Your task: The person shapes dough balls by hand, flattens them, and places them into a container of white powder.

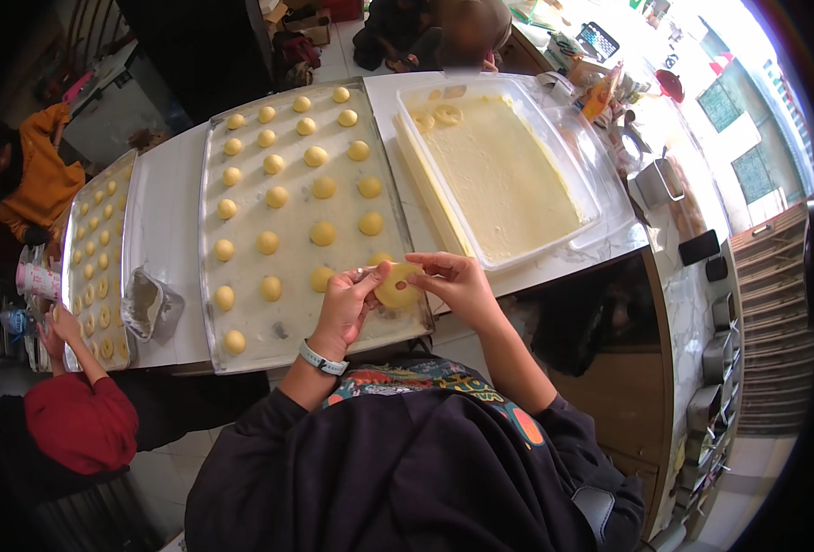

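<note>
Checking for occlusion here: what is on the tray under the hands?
Rows of yellow dough balls. At the near right of the tray, the left hand, right hand and dough ring hide a patch; what's there cannot be seen.

Gaps between dough balls (323, 187), tub (437, 189) at right

The dough ring (388, 296) is pale yellow, round and flattened, with a small hole near its middle. It is held up, its broad face showing from above, over the near right part of the tray (246, 276).
</note>
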`<state>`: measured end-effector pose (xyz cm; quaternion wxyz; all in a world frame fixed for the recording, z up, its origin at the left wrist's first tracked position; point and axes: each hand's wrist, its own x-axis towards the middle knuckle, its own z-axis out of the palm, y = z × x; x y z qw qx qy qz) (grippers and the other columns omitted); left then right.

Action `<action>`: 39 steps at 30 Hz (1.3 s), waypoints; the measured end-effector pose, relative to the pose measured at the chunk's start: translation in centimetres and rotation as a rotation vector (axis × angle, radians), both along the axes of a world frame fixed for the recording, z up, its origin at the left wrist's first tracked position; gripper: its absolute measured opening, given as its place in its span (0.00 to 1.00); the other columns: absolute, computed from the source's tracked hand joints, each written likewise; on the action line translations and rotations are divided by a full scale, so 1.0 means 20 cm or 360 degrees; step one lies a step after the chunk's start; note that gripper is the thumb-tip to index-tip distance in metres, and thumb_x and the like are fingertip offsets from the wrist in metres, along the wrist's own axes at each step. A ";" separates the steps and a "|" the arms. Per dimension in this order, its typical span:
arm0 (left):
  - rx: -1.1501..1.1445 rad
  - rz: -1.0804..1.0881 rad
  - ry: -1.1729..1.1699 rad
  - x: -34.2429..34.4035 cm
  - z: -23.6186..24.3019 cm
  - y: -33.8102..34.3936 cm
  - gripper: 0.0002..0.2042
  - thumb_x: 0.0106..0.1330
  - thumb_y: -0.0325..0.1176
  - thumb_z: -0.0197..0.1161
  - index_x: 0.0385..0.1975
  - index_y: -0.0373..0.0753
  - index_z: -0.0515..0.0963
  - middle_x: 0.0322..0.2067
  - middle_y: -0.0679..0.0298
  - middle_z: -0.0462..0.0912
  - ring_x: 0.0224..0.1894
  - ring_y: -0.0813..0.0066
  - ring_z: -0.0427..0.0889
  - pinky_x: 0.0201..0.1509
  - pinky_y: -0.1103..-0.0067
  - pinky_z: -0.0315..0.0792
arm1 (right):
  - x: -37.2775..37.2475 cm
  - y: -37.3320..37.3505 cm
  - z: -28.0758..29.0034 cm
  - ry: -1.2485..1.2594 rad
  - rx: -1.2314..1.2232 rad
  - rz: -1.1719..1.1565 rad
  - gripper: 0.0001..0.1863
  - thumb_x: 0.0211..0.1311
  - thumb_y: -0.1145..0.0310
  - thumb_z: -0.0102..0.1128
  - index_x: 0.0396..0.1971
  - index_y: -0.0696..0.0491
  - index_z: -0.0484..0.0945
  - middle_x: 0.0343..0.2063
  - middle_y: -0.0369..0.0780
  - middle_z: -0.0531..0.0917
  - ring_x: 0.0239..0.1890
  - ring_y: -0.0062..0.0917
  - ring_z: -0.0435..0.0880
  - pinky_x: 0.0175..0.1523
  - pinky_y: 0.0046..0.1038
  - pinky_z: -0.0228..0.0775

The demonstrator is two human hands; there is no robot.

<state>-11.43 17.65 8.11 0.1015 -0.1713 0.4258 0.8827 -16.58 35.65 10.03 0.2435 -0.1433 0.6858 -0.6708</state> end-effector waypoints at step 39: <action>-0.0192 0.0963 0.0315 0.00 0.06 -0.02 0.09 0.65 0.32 0.55 0.38 0.33 0.76 0.38 0.56 0.81 0.42 0.67 0.81 0.49 0.75 0.74 | -1.65 0.46 0.07 -0.0127 -0.0021 -0.0261 0.22 0.50 0.80 0.60 0.46 0.72 0.70 0.41 0.48 0.77 0.41 0.32 0.81 0.48 0.27 0.76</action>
